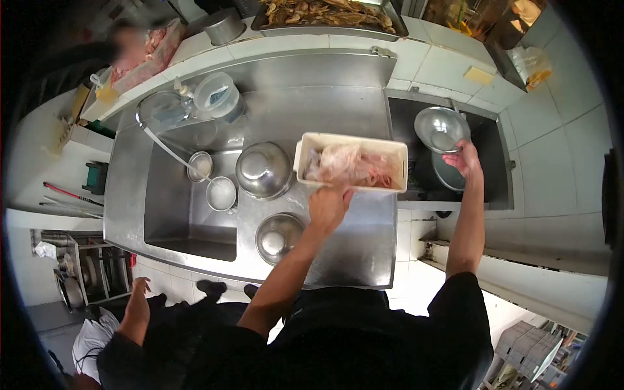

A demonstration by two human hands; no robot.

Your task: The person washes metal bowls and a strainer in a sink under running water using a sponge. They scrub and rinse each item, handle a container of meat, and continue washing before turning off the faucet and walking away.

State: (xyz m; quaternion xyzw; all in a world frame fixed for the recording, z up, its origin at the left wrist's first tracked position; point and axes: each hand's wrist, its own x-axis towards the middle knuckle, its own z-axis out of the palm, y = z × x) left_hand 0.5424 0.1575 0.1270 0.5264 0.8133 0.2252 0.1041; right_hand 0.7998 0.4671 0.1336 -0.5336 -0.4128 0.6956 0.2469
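In the head view my left hand [329,207] grips the near rim of a cream rectangular plastic tub [303,159]. Pale pink raw meat [351,164], partly under clear plastic, fills the tub, which sits at the right end of the steel counter. My right hand [465,159] is closed on the rim of a metal bowl [432,123], tilted over the dark sink on the right. Below that bowl another round container [448,172] shows in part. Left of the tub, a large shiny bowl [264,170] and a smaller one [279,235] appear upside down on the counter.
A steel sink [166,224] lies left, with two small metal pots [221,194] under a hose tap [156,140]. Clear plastic tubs [218,97] stand behind it. A tray of dried brown food [328,14] rests on the back ledge. Another person's arm [136,312] is at lower left.
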